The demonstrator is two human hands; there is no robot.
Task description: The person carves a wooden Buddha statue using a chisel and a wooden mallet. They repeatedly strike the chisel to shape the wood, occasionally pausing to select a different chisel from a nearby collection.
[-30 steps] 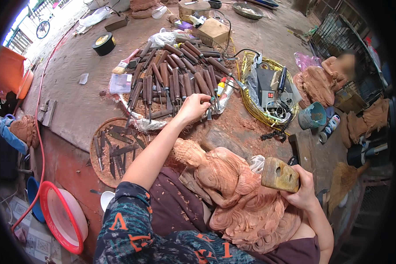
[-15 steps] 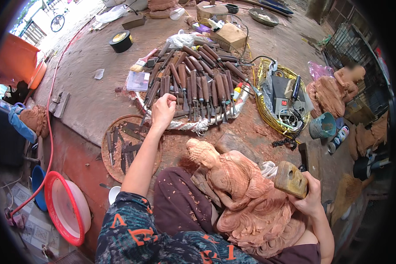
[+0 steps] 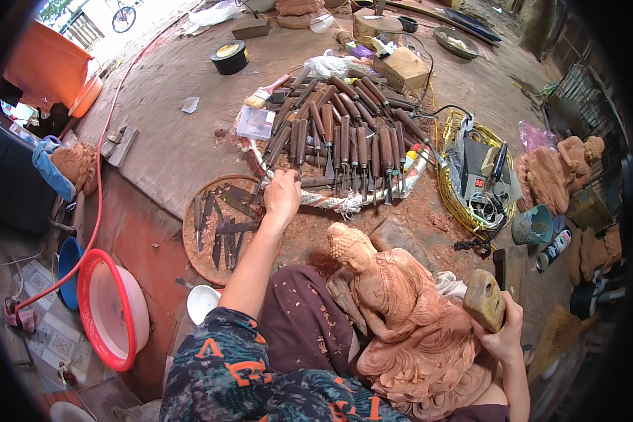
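Observation:
A carved reddish-wood seated figure [image 3: 408, 316] leans across my lap, its head toward the tools. My right hand [image 3: 505, 330] grips a worn wooden mallet block [image 3: 484, 301] beside the figure's back. My left hand [image 3: 283, 197] reaches out to the near left edge of a rope-rimmed tray [image 3: 344, 204] heaped with wood-handled carving chisels [image 3: 344, 144]. Its fingers are curled closed next to the chisel handles; what they hold, if anything, is hidden. Just left of that forearm lies a round board [image 3: 190, 246] with several dark blades [image 3: 225, 232].
A yellow coiled basket [image 3: 449, 190] at the right holds a power unit [image 3: 480, 179]. Another carved figure [image 3: 545, 176], a teal bucket [image 3: 532, 225] and a spray can [image 3: 554, 250] stand farther right. At the left are a red-rimmed basin [image 3: 112, 309] and a pink hose [image 3: 100, 162].
The whole view has shifted, so things sit farther right and mostly lower. My left hand stays by the tray's near left edge, fingers curled; my right hand still grips the mallet block.

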